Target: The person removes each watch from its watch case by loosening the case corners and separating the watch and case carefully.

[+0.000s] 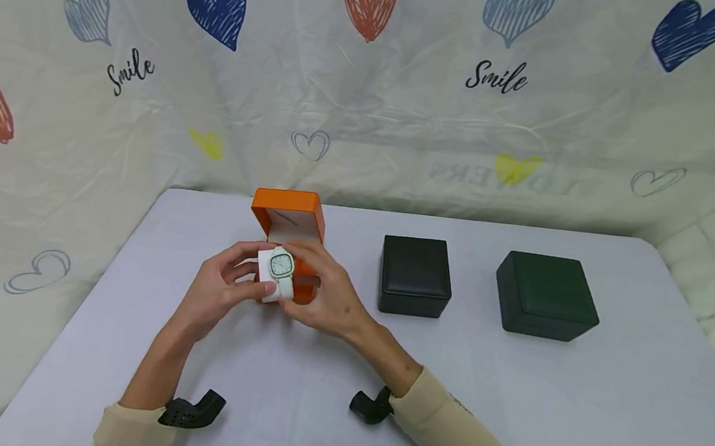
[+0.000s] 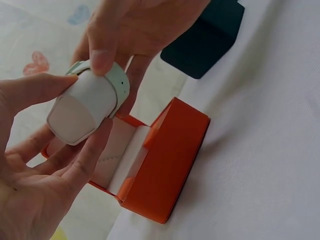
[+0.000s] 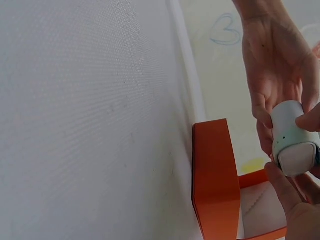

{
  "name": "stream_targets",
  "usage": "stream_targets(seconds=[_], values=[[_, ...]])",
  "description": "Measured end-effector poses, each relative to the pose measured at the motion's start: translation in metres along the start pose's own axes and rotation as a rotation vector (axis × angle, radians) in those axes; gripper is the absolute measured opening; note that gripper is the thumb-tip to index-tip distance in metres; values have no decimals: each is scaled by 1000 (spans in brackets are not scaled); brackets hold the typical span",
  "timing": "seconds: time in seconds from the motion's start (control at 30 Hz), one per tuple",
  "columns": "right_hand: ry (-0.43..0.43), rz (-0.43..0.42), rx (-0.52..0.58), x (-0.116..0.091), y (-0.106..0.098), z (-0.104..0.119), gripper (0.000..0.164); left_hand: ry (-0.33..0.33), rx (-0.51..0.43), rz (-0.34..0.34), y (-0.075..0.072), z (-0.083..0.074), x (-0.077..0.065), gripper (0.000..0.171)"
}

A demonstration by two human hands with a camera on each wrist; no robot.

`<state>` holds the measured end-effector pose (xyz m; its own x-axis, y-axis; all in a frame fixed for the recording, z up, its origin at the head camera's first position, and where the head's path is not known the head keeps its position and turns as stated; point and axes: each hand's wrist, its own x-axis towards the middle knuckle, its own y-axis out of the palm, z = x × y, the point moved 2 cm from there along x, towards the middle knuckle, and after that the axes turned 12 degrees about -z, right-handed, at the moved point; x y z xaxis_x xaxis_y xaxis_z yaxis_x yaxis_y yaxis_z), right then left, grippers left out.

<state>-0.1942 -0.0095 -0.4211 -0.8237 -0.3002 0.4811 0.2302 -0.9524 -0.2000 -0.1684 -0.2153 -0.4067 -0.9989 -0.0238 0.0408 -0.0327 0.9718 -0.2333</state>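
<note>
A pale mint wristwatch [image 1: 282, 265] with a squarish face is wrapped round a white watch cushion [image 2: 92, 97]. My left hand [image 1: 218, 282] grips the cushion from the left, thumb on one side and fingers on the other. From the right, my right hand [image 1: 337, 300] holds the watch by its strap [image 2: 120, 84], thumb pressing near the band. Both hands hold watch and cushion up over an orange watch box [image 1: 292, 201], whose lid stands raised. In the left wrist view the box's pale lining shows. My hands hide part of the box in the head view.
A closed black box [image 1: 416, 277] stands to the right of the orange one. Farther right is a closed dark green box [image 1: 548, 296]. All stand on a white-covered table [image 1: 476, 398], with a heart-patterned cloth [image 1: 403, 110] hanging behind.
</note>
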Motion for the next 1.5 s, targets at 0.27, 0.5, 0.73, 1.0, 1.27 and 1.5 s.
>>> stream_targets(seconds=[0.27,0.5,0.73,1.0,1.27,1.5], values=[[-2,5,-26,1,-1,1,71,3,5,-16,1,0,2,56],[-19,7,-86,2,-2,1,72,0,21,-28,2,0,3,55],[-21,7,-108,3,-1,1,75,-9,31,-40,3,1,3,55],[9,30,-82,2,-2,0,77,-11,36,-36,3,3,3,55],[48,61,-20,3,-4,-1,76,-17,49,-33,2,3,2,54],[58,85,4,4,-6,-2,76,-16,40,-19,2,3,2,54]])
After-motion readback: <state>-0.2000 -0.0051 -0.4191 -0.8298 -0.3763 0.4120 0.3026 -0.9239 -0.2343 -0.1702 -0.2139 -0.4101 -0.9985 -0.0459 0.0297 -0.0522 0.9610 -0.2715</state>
